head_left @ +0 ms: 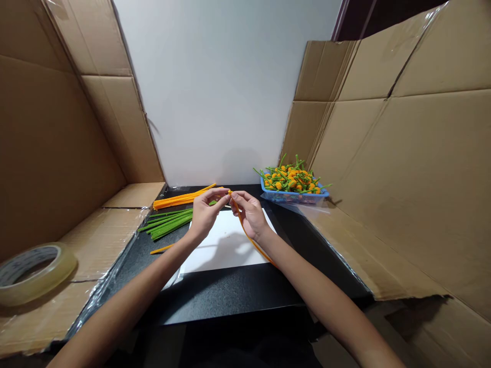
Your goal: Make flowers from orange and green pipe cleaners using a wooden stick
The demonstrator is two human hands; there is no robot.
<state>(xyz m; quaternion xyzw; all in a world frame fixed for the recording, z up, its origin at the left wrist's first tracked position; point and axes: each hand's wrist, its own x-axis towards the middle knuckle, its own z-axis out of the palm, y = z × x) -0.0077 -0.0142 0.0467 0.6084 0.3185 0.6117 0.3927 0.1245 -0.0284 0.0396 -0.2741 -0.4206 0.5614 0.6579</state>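
Over a white sheet of paper (218, 255), both hands meet at the curled end of an orange pipe cleaner (251, 243). My left hand (207, 212) pinches that small curl between thumb and fingertips. My right hand (249, 212) is closed on the same pipe cleaner just beside it, and the long tail runs down past the right wrist. Green pipe cleaners (169, 223) lie in a bunch left of my left hand. Behind them rests a stack of orange pipe cleaners (180, 198). A single orange pipe cleaner (163, 249) lies partly hidden by my left forearm.
At the back right stands a blue basket (295, 197) heaped with orange balls on green stems. A roll of clear tape (36, 273) lies on cardboard at the left. Cardboard walls (406, 168) flank the black table (207, 301) on both sides.
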